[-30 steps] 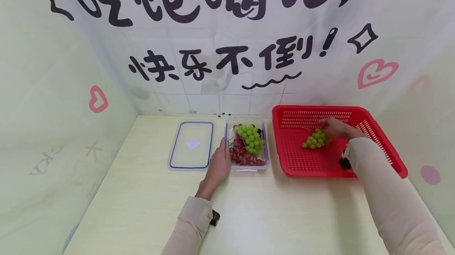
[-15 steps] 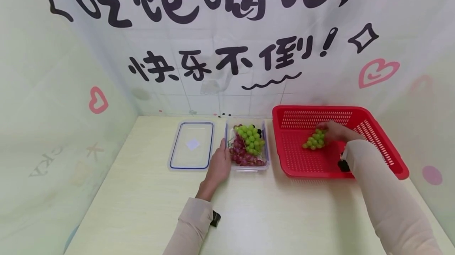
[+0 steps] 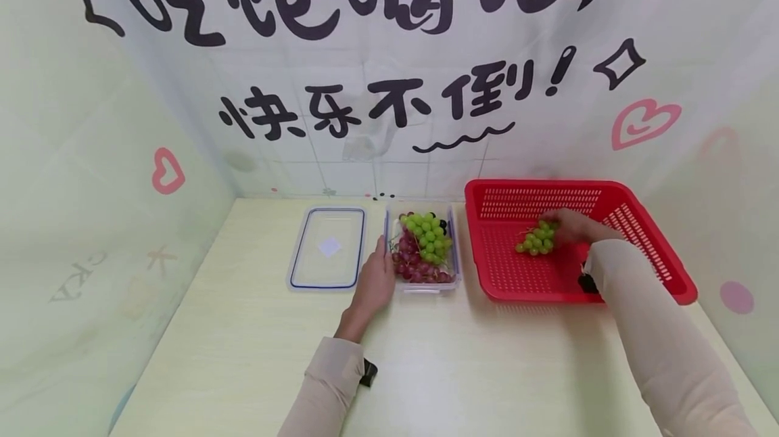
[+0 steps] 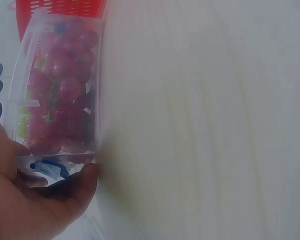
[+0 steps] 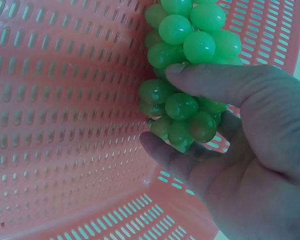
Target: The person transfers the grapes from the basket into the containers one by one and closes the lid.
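In the head view my right hand (image 3: 575,226) reaches into the red basket (image 3: 499,288) and holds a bunch of green grapes (image 3: 537,239). Its thumb lies over the grapes (image 5: 182,107) in the right wrist view, with fingers below and partly behind them. A clear plastic container (image 3: 429,288) stands left of the basket, filled with red grapes (image 3: 420,268), more green grapes (image 3: 430,231) and a few dark ones. My left hand (image 3: 376,281) touches the container's left side. The left wrist view shows that thumb and fingertips against its end wall, around a side clip (image 4: 52,169).
A clear lid with a blue seal (image 3: 328,247) lies flat on the pale table (image 3: 243,356), left of the container. Behind them rises a white printed backdrop (image 3: 365,180). The basket's slotted walls surround my right hand.
My right hand has shifted slightly over the green grapes in the basket and its fingers have closed around them. The left hand and the container have stayed in place.
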The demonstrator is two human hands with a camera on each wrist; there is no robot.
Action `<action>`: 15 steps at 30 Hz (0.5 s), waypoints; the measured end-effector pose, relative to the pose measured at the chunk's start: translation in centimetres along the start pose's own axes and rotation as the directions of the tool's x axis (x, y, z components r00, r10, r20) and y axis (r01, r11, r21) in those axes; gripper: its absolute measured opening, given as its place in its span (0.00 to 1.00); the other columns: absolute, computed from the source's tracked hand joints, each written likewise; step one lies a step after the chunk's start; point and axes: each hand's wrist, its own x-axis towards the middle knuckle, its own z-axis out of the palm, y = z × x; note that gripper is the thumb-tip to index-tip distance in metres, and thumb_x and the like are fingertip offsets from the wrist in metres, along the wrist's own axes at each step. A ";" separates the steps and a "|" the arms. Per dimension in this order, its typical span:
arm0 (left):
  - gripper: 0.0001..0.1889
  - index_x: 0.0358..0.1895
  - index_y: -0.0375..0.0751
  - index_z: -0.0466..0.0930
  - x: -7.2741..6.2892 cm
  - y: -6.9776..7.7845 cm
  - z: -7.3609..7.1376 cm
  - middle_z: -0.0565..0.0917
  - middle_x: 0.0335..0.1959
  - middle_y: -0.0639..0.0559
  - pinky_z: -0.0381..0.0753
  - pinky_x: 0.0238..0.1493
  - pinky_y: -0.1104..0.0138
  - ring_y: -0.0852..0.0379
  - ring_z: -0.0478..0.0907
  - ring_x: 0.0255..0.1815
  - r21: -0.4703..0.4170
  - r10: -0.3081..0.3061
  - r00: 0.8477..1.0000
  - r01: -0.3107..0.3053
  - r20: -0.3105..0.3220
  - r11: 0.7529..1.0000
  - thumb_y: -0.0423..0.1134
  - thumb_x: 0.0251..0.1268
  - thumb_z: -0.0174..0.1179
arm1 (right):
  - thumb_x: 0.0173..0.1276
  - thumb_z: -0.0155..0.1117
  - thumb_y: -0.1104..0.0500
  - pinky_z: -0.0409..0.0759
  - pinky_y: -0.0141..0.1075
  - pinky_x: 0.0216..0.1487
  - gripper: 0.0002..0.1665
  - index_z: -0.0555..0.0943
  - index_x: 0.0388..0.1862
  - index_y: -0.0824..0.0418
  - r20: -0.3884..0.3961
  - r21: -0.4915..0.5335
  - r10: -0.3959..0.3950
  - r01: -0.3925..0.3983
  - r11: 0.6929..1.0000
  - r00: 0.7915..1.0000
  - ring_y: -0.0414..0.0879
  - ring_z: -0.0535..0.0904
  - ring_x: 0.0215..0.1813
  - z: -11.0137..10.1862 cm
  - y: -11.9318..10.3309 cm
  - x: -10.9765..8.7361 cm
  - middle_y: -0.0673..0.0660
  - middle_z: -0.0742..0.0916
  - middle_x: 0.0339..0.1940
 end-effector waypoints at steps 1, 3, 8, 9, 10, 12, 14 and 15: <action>0.28 0.78 0.31 0.50 0.0 -0.1 0.0 0.78 0.36 0.41 0.73 0.32 0.61 0.54 0.70 0.27 0.000 0.005 1.000 -0.005 -0.002 1.000 0.38 0.82 0.37 | 0.63 0.64 0.70 0.73 0.61 0.62 0.37 0.65 0.71 0.73 -0.010 -0.012 0.000 0.000 1.000 1.000 0.64 0.74 0.58 0.0 0.0 0.0 0.73 0.75 0.62; 0.27 0.78 0.31 0.50 0.0 -0.2 0.1 0.77 0.35 0.42 0.72 0.31 0.62 0.54 0.70 0.27 0.001 0.006 1.000 -0.006 -0.003 1.000 0.38 0.82 0.38 | 0.61 0.67 0.69 0.74 0.61 0.61 0.37 0.68 0.70 0.72 -0.030 -0.031 0.005 -0.006 0.999 1.000 0.64 0.74 0.57 0.0 0.1 0.1 0.73 0.76 0.61; 0.27 0.78 0.31 0.50 0.1 -0.2 0.1 0.77 0.34 0.43 0.73 0.32 0.61 0.53 0.70 0.28 0.003 0.006 1.000 -0.006 -0.005 1.000 0.38 0.82 0.38 | 0.57 0.72 0.67 0.78 0.57 0.57 0.38 0.71 0.67 0.72 -0.062 -0.079 0.008 -0.013 0.997 0.998 0.62 0.76 0.53 0.0 0.4 0.2 0.72 0.78 0.57; 0.27 0.78 0.32 0.50 0.2 -0.2 0.1 0.77 0.34 0.43 0.73 0.33 0.61 0.53 0.70 0.28 0.003 0.005 1.000 -0.005 -0.007 1.000 0.38 0.82 0.37 | 0.56 0.73 0.67 0.79 0.57 0.57 0.39 0.71 0.67 0.72 -0.065 -0.085 0.008 -0.014 0.996 0.998 0.62 0.76 0.52 0.0 0.5 0.2 0.72 0.78 0.57; 0.27 0.78 0.32 0.50 0.2 -0.2 0.2 0.77 0.34 0.43 0.73 0.33 0.61 0.53 0.70 0.28 0.005 0.003 1.000 -0.003 -0.007 1.000 0.39 0.82 0.37 | 0.56 0.73 0.66 0.78 0.57 0.57 0.39 0.71 0.67 0.72 -0.066 -0.084 0.014 -0.020 0.996 0.998 0.62 0.75 0.53 -0.1 0.5 0.3 0.71 0.78 0.57; 0.27 0.78 0.32 0.50 0.3 -0.3 0.1 0.77 0.34 0.43 0.73 0.33 0.61 0.53 0.70 0.29 0.008 0.000 1.000 0.000 -0.005 1.000 0.39 0.82 0.37 | 0.57 0.73 0.65 0.77 0.58 0.59 0.40 0.70 0.68 0.71 -0.069 -0.075 0.025 -0.030 0.997 0.997 0.63 0.73 0.54 -0.1 0.4 0.2 0.71 0.77 0.57; 0.27 0.78 0.32 0.50 0.3 -0.3 0.1 0.77 0.35 0.43 0.73 0.34 0.61 0.53 0.70 0.29 0.011 -0.005 1.000 0.005 -0.003 1.000 0.39 0.82 0.37 | 0.57 0.74 0.64 0.75 0.61 0.60 0.42 0.68 0.69 0.71 -0.070 -0.058 0.034 -0.038 0.998 0.997 0.64 0.73 0.55 0.0 0.4 0.3 0.72 0.76 0.58; 0.27 0.78 0.32 0.50 0.3 -0.3 0.1 0.77 0.34 0.43 0.73 0.33 0.61 0.53 0.70 0.28 0.008 -0.007 1.000 0.007 -0.002 1.000 0.39 0.82 0.37 | 0.58 0.74 0.63 0.74 0.62 0.61 0.42 0.68 0.70 0.71 -0.072 -0.043 0.038 -0.041 0.998 0.997 0.64 0.72 0.56 0.0 0.4 0.3 0.72 0.76 0.59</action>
